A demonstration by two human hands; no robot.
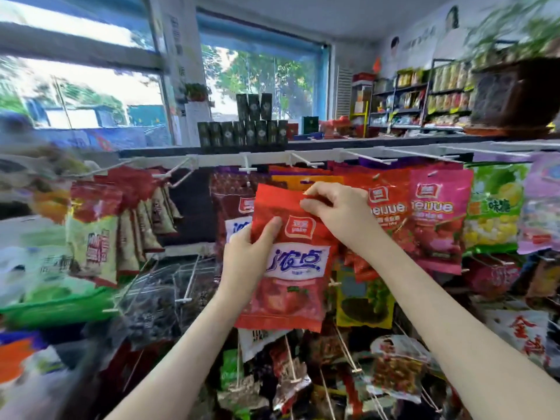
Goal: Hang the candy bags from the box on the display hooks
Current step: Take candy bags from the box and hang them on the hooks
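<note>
ok so the red candy bag [291,268] is up in front of the display rack, held in the air with both hands and slightly tilted, not on a hook yet. the left hand [247,253] grips its left edge about halfway up, with the thumb [271,230] lying on the front next to the logo and the other fingers wrapped round the edge to the back. the right hand [336,213] is at the top right corner, its fingers [315,204] bunched together pinching the top strip of the bag. the nearest white hook [248,167] sticks out just above the bag's top edge, with a dark red bag [230,195] hanging behind. off to the right hang a pink bag [436,219] and a green and yellow bag [494,207]. dark green boxes [242,131] are stacked on top of the rack, in front of a window [260,80].
</note>
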